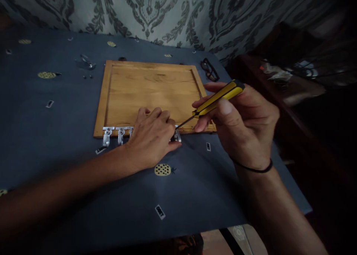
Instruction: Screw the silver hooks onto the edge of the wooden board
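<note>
The right hand (248, 125) has its fingers closed round the screwdriver (214, 102), the shaft slanting down and left from them; its tip reaches the rightmost bracket (178, 136), just beside the left fingers — too small to tell if it sits in a screw; the left hand (153, 139) lies over the board's near edge, fingers bent, thumb near that bracket; their undersides are hidden, so I cannot tell if they grip it; the board (150, 91) lies flat on the table (189, 203), under and beyond the left fingers; more brackets (107, 136) line its edge to their left — one partly covered; the glasses (209, 70) lie beyond the right fingers; a clear packet (86, 63) lies beyond and left of the left fingers
</note>
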A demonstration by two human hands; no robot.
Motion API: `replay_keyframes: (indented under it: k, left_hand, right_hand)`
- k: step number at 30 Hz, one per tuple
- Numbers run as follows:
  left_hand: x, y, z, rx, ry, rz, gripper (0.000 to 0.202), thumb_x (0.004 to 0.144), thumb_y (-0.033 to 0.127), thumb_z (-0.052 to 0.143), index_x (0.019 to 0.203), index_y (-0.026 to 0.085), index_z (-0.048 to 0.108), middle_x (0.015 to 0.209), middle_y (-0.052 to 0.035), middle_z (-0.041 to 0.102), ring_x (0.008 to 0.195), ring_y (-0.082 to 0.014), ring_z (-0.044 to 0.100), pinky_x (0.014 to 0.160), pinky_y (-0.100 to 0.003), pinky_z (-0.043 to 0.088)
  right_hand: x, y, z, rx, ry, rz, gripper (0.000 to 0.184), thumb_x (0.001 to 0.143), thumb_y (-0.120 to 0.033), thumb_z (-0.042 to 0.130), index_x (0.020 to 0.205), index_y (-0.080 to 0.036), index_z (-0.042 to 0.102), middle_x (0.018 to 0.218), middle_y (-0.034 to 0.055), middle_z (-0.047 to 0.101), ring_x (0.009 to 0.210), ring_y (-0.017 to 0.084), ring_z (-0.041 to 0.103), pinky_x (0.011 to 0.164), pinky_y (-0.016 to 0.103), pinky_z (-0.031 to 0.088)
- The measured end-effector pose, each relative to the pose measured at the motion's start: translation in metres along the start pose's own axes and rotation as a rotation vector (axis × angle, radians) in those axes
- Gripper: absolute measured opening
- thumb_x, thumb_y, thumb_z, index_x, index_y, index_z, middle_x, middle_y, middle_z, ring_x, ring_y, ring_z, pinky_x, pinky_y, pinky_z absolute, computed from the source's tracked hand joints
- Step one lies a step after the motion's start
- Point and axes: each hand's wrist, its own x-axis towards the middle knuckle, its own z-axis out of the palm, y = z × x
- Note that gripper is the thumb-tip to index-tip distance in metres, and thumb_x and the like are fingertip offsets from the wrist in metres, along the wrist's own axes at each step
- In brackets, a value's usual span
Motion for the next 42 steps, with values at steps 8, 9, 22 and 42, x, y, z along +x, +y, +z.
replay_keyframes:
  k: [8,9,22,42]
  left_hand:
    - [-0.0011,-0.0001,0.0017,0.018,0.042,0.005,0.033,0.089,0.048,0.075,0.096,0.016,0.074,0.099,-0.0103,0.071,0.102,-0.0286,0.061,0.086,-0.043,0.039]
    - [-0.0011,-0.0002,0.0017,0.015,0.039,0.005,0.033,0.089,0.048,0.075,0.097,0.016,0.074,0.099,-0.0103,0.071,0.103,-0.0289,0.061,0.087,-0.043,0.039]
    - [-0.0005,0.0006,-0.0015,0.000,-0.013,-0.009,0.035,0.091,0.048,0.073,0.100,0.014,0.075,0.102,-0.0119,0.071,0.108,-0.0313,0.061,0.091,-0.047,0.041]
    - [-0.0003,0.0000,0.0008,-0.003,-0.025,-0.016,0.038,0.090,0.051,0.073,0.101,0.014,0.074,0.103,-0.0109,0.071,0.108,-0.0305,0.060,0.093,-0.047,0.041]
  right_hand:
    - [0.0005,-0.0005,0.0030,0.052,0.087,-0.059,0.016,0.080,-0.025,0.084,0.083,-0.024,0.069,0.093,-0.0009,0.081,0.040,0.009,0.060,0.035,0.023,0.047]
    - [0.0007,0.0007,0.0026,0.060,0.082,-0.056,0.018,0.079,-0.025,0.085,0.083,-0.024,0.067,0.089,-0.0014,0.080,0.041,0.010,0.061,0.035,0.023,0.047]
    - [0.0001,0.0031,0.0015,-0.015,0.049,-0.020,0.016,0.084,-0.037,0.080,0.095,-0.027,0.074,0.095,-0.0012,0.078,0.045,0.010,0.063,0.038,0.025,0.052]
    - [0.0027,0.0053,-0.0012,0.091,0.053,-0.095,0.013,0.080,-0.026,0.085,0.083,-0.024,0.072,0.089,-0.0031,0.081,0.042,0.007,0.061,0.035,0.019,0.047]
